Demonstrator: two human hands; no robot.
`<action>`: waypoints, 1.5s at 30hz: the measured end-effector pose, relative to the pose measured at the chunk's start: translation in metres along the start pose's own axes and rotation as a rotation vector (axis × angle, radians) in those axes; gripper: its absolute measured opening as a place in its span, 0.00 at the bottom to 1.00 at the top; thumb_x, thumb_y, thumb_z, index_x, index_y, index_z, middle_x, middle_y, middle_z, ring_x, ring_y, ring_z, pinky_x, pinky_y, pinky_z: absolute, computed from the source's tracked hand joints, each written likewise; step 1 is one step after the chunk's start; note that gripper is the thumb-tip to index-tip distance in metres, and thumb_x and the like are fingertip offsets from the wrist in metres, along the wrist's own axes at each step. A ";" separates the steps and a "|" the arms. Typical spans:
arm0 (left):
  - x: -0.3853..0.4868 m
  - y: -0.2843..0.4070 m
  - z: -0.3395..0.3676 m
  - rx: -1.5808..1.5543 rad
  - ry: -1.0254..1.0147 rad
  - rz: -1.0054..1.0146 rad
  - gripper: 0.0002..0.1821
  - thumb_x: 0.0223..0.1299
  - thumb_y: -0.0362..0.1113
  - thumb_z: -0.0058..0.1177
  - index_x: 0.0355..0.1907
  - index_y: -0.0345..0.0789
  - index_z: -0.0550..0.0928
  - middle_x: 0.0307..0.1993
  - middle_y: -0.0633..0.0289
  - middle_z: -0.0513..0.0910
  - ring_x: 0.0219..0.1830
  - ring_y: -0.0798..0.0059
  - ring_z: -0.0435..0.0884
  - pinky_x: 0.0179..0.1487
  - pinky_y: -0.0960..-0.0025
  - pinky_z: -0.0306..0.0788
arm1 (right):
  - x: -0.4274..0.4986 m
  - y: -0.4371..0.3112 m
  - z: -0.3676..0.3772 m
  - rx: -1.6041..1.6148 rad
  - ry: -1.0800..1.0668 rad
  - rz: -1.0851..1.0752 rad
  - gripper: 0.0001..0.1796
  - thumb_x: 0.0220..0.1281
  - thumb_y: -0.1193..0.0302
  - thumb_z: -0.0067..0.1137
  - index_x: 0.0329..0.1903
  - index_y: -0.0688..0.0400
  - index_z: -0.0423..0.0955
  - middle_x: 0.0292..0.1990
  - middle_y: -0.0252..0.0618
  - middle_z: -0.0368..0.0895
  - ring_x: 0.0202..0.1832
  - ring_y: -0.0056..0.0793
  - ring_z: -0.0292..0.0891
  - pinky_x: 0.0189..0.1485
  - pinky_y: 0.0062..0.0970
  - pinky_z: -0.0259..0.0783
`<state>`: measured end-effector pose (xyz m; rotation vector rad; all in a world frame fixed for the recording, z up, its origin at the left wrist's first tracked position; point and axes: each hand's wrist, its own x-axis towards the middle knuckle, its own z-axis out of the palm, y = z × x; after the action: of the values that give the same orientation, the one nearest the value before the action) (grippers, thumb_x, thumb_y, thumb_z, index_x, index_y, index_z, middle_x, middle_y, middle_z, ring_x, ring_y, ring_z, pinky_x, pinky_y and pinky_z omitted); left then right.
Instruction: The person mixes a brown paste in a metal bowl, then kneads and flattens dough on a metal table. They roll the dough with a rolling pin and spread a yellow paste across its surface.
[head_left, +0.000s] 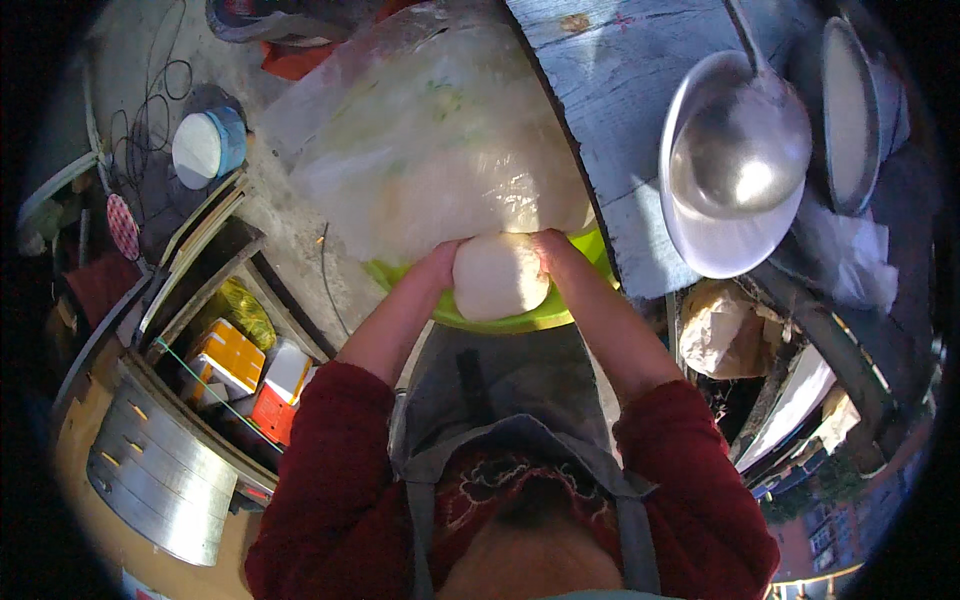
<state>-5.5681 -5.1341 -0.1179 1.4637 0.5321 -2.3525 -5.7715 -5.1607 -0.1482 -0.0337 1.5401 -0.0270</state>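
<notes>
A large smooth lump of pale dough (496, 279) lies between my two hands at the near side of a yellow-green basin (517, 325). My left hand (450, 255) grips its left side, and my right hand (546, 246) grips the right; the fingers of both are largely hidden behind it. Beyond the dough, a translucent plastic sheet (420, 157) spreads over the basin and past its far side. What lies beneath the sheet shows only as a pale blur. Sunlight falls on the dough's right part.
On the right, a worn wooden table (600, 112) bears a pale bowl (720, 251) with a metal ladle (739, 150). Packages fill a wooden-framed compartment (172, 330) at left. A white-lidded tub (196, 150) and loose cable (142, 112) lie beyond.
</notes>
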 end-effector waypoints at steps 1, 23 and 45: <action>-0.009 -0.001 0.001 0.040 -0.056 0.010 0.21 0.69 0.48 0.47 0.54 0.35 0.79 0.46 0.57 0.85 0.41 0.63 0.86 0.47 0.55 0.80 | -0.014 -0.005 0.005 0.095 -0.126 -0.019 0.36 0.51 0.58 0.69 0.61 0.57 0.67 0.49 0.48 0.79 0.49 0.43 0.78 0.48 0.48 0.75; -0.193 -0.047 0.117 0.430 0.005 0.292 0.11 0.61 0.37 0.53 0.41 0.35 0.83 0.33 0.61 0.85 0.32 0.70 0.84 0.38 0.69 0.77 | -0.260 0.012 0.032 0.231 -0.148 -0.509 0.16 0.46 0.73 0.64 0.38 0.71 0.78 0.32 0.46 0.82 0.33 0.35 0.81 0.36 0.32 0.76; -0.336 -0.160 0.415 0.920 -0.551 0.801 0.22 0.59 0.43 0.51 0.50 0.29 0.76 0.44 0.57 0.81 0.45 0.66 0.81 0.50 0.61 0.75 | -0.510 0.096 -0.183 0.473 0.400 -1.844 0.11 0.66 0.68 0.55 0.44 0.58 0.66 0.24 0.40 0.78 0.26 0.36 0.80 0.30 0.34 0.74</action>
<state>-5.8234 -5.1640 0.3768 0.8902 -1.1812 -2.1576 -5.9703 -5.0460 0.3520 -1.0934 1.3397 -1.9078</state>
